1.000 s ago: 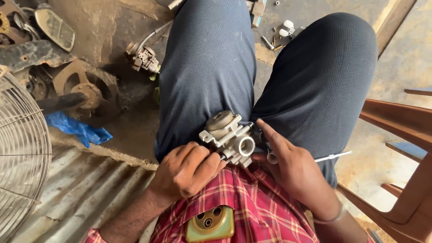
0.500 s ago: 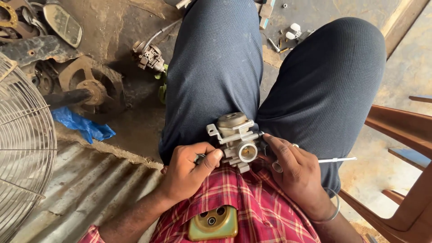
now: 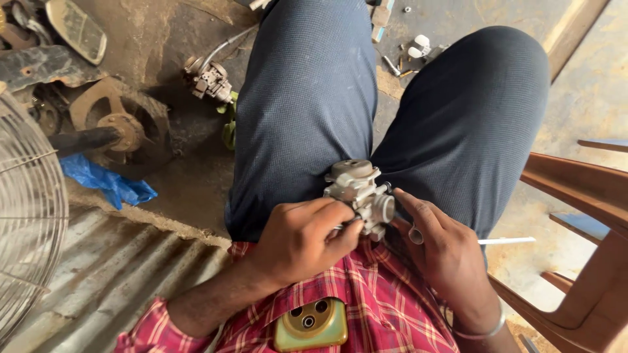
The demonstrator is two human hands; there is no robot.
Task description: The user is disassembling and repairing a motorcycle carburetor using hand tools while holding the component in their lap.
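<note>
From the head camera, looking down at a seated person's lap, a small grey metal carburettor (image 3: 358, 195) sits above the gap between the thighs, just over the hem of a red checked shirt (image 3: 366, 307). The left hand (image 3: 301, 238) is curled around its lower near side, fingers closed on the body and thumb pressed against the part near the round opening. The right hand (image 3: 445, 252) lies against the carburettor's right side, index finger stretched up to touch it and the other fingers folded around a thin white-handled tool (image 3: 507, 240) that sticks out to the right. Compared with half a second ago, the carburettor sits at nearly the same spot on the lap, turned slightly so its round cap faces more upward, and both hands keep their hold. On the dirt floor to the left lie a blue plastic bag (image 3: 108, 183), a rusty pulley wheel (image 3: 118, 127) and a second carburettor-like part with a cable (image 3: 208, 78); a wire fan guard (image 3: 29, 229) fills the left edge, and a wooden chair (image 3: 582, 248) stands at the right.
</note>
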